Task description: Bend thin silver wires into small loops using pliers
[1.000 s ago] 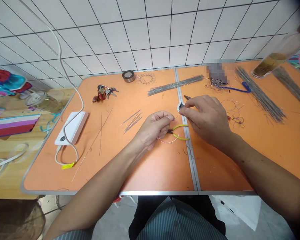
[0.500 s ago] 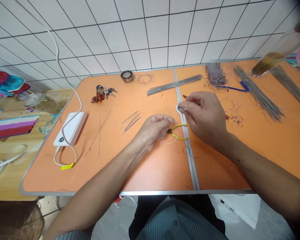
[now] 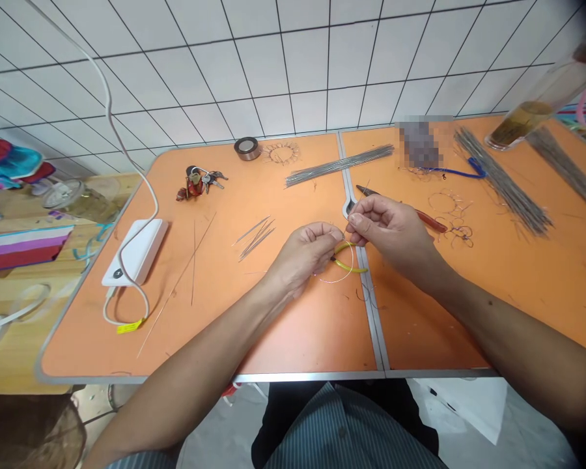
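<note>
My left hand (image 3: 306,253) is closed in a pinch on a thin wire bent into a loop (image 3: 352,260), which hangs below the fingertips. Close beside it, my right hand (image 3: 395,228) pinches a thin straight piece of wire (image 3: 366,189) whose end sticks up past the fingers. Both sets of fingertips nearly meet at the top of the loop. Yellow-handled pliers (image 3: 354,268) lie beneath the hands, partly hidden by the left one. Behind my right hand rest red-handled pliers (image 3: 432,222). Several short wires (image 3: 256,240) lie left of my left hand.
Wire bundles (image 3: 339,167) (image 3: 505,185) lie across the back and right. Along the left are a white power bank (image 3: 139,251) with a cable, keys (image 3: 208,179) and a tape roll (image 3: 247,148). A glass bottle (image 3: 525,124) stands back right. Wire rings (image 3: 280,154) lie near the wall.
My right hand has come down and left, bringing its wire piece to my left fingertips. The red-handled pliers show more now. My left hand stays nearly in place, with the loop more visible.
</note>
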Tool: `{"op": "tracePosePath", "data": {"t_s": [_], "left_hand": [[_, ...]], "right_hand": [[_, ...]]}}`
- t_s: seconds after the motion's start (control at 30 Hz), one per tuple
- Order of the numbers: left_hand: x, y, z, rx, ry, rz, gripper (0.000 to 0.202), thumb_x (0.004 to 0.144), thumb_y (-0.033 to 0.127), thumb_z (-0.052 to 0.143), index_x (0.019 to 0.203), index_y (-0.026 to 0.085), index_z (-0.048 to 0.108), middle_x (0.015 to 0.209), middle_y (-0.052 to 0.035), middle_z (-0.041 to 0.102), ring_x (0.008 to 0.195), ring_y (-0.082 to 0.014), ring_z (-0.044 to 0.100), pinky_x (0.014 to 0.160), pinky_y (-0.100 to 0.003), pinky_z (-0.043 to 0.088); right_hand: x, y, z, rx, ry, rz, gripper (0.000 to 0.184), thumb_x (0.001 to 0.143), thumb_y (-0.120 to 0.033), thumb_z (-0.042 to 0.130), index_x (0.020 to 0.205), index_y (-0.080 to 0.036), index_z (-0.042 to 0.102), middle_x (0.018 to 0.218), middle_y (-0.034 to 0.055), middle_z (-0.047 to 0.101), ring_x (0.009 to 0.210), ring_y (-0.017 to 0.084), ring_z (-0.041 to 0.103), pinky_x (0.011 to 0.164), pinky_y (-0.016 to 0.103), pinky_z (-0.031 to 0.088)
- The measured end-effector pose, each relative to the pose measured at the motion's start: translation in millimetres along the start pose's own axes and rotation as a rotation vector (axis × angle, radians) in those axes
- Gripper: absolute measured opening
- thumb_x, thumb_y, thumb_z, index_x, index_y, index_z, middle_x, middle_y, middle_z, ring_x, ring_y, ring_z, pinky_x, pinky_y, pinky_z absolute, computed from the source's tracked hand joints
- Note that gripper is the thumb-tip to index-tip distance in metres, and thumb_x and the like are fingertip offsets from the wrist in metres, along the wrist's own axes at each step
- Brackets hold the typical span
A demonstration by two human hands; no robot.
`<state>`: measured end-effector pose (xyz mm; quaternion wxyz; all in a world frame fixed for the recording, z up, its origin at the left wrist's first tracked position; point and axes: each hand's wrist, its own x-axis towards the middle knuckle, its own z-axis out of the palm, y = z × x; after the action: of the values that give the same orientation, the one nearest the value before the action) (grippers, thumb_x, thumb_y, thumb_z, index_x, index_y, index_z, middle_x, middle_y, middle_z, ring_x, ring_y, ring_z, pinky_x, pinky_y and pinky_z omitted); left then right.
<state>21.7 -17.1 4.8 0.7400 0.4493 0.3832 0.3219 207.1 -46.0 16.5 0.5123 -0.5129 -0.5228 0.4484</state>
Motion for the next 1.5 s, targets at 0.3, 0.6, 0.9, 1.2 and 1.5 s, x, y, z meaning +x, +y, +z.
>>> {"op": "tracePosePath", "data": {"t_s": [0.3, 0.6, 0.9, 1.2, 1.5], "left_hand": [[0.0, -1.9, -1.8, -0.028, -0.049, 0.024, 0.017, 0.095, 0.033, 0.074, 0.09, 0.018, 0.069, 0.055, 0.0073, 0.042, 0.047, -0.0071, 0.028, 0.047, -0.021, 0.02], [0.8, -0.8, 0.0, -0.088, -0.022, -0.034, 0.005, 0.083, 0.016, 0.071, 0.087, 0.015, 0.07, 0.07, 0.0012, 0.061, 0.045, -0.0039, 0.035, 0.043, -0.019, 0.024], [-1.6, 2.5, -0.2, -0.082, -0.028, -0.007, 0.017, 0.086, 0.026, 0.08, 0.083, 0.015, 0.067, 0.075, -0.0004, 0.065, 0.046, -0.0025, 0.035, 0.043, -0.018, 0.023], [-2.7, 5.6, -0.3, -0.052, -0.026, -0.026, 0.028, 0.082, 0.033, 0.09, 0.083, 0.014, 0.069, 0.062, 0.0057, 0.05, 0.046, -0.0022, 0.03, 0.044, -0.018, 0.019], [-1.5, 3.8, -4.1, -0.087, -0.076, -0.079, 0.023, 0.084, 0.03, 0.086, 0.086, 0.015, 0.069, 0.061, 0.0063, 0.049, 0.043, -0.0018, 0.025, 0.042, -0.018, 0.013]], "right_hand": [[1.2, -6.1, -3.9, -0.021, -0.025, -0.011, 0.02, 0.097, -0.027, 0.08, 0.085, -0.022, 0.064, 0.079, 0.002, 0.075, 0.071, 0.015, 0.071, 0.069, 0.028, 0.06], [1.3, -9.9, -4.2, -0.065, -0.054, -0.006, 0.017, 0.096, -0.023, 0.076, 0.084, -0.023, 0.064, 0.072, 0.0001, 0.071, 0.069, 0.016, 0.071, 0.07, 0.03, 0.061], [2.3, -9.0, -5.1, -0.044, -0.094, 0.0, 0.02, 0.097, -0.027, 0.079, 0.085, -0.023, 0.063, 0.072, 0.0015, 0.073, 0.07, 0.017, 0.072, 0.07, 0.031, 0.06], [3.4, -8.7, -7.2, -0.044, -0.114, -0.004, 0.024, 0.094, -0.034, 0.083, 0.083, -0.024, 0.064, 0.072, 0.0004, 0.071, 0.071, 0.018, 0.072, 0.07, 0.033, 0.06], [2.4, -10.5, -6.4, -0.106, -0.11, -0.031, 0.014, 0.09, -0.024, 0.077, 0.084, -0.022, 0.066, 0.073, 0.0003, 0.069, 0.069, 0.017, 0.067, 0.066, 0.032, 0.058]]}}
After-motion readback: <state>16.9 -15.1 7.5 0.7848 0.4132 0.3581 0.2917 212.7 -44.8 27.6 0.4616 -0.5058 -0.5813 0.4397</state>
